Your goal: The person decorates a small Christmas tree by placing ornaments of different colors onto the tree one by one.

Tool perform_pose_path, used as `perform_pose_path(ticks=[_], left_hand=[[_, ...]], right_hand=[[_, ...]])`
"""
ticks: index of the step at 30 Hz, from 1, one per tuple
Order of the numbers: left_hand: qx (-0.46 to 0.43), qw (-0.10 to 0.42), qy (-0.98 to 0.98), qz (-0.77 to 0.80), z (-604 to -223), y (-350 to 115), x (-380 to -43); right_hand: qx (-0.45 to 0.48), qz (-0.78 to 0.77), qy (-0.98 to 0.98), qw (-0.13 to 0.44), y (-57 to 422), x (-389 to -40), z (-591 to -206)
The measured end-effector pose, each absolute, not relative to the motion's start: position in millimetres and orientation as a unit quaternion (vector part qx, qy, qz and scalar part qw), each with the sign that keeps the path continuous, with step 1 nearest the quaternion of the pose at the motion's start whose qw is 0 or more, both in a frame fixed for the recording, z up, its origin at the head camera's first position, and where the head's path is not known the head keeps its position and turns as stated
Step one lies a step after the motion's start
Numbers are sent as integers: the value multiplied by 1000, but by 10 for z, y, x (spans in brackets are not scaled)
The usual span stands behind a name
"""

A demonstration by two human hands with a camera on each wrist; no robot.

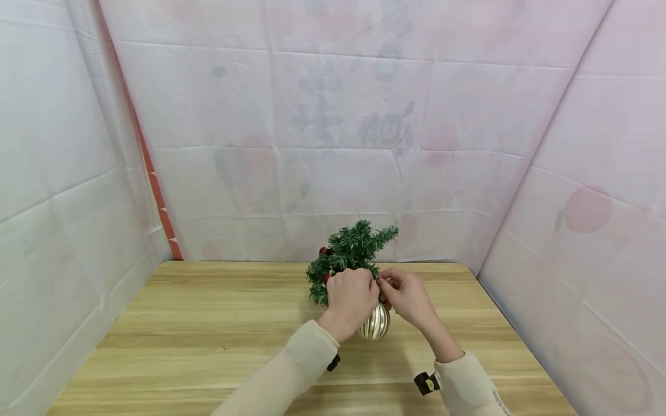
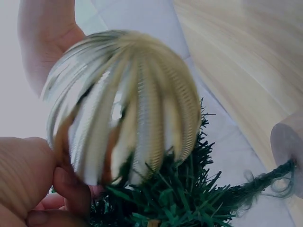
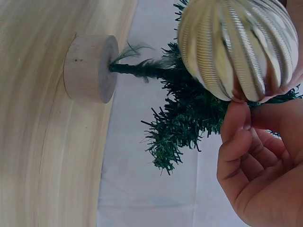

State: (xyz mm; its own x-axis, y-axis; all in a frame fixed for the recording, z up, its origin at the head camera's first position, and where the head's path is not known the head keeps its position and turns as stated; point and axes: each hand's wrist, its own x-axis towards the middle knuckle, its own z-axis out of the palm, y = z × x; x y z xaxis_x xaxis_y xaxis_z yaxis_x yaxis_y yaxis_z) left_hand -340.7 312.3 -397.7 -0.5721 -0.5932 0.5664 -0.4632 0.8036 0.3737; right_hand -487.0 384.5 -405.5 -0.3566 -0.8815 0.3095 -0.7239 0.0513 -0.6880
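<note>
A gold ribbed Christmas bauble (image 1: 374, 323) hangs below both hands, beside a small green artificial Christmas tree (image 1: 359, 242). The left hand (image 1: 350, 297) reaches over the tree's near side, its fingers curled at the bauble's top end, close against the branches; its exact grip is partly hidden. From the right, the right hand (image 1: 408, 297) pinches with thumb and forefinger at that same end of the bauble, as the right wrist view shows. Any cap or loop there is hidden. The tree's round wooden base (image 3: 90, 68) stands on the table.
Small red ornaments (image 1: 325, 278) sit on the tree's left side. The wood-grain table (image 1: 208, 323) is bordered by white printed cloth walls (image 1: 333, 115) at the back and both sides. A dark wrist device (image 1: 426, 382) is strapped by the right cuff.
</note>
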Motion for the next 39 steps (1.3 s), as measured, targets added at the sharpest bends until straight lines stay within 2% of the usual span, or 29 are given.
perform_pose_path(ticks=[10, 21, 39], left_hand=[[303, 332, -892, -46, -3990, 3162, -3405], [287, 363, -886, -31, -4021, 3147, -3382], [272, 377, -885, -12, -4065, 3153, -3357]], right_hand=[[-569, -387, 720, 91, 3873, -4851, -4018], [-570, -390, 716, 105, 3900, -4846, -3987], [-575, -388, 713, 104, 3934, -4840, -3984]])
